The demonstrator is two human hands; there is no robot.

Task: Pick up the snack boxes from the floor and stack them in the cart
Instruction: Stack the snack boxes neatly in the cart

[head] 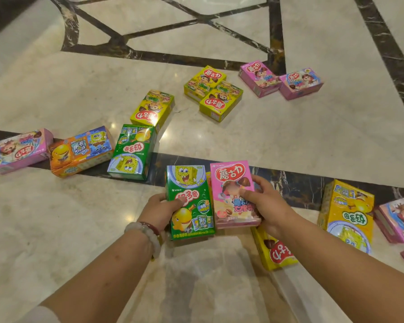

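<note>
My left hand point(160, 212) grips a green snack box point(189, 201) from its left side, thumb on the front face. Right beside it my right hand point(266, 203) holds a pink snack box point(233, 194), thumb across its front. Both boxes are side by side just above the marble floor point(56, 217). Several more snack boxes lie scattered on the floor: a green box point(132, 152), an orange box point(81, 151), a pink box point(19, 150), a yellow box point(153, 109). No cart is in view.
Farther back lie two yellow boxes point(214, 93) and two pink boxes point(280, 79). At the right sit a yellow box point(348, 215), a pink box point(399, 217), and a yellow box point(275, 250) under my right forearm. Dark inlay bands cross the floor.
</note>
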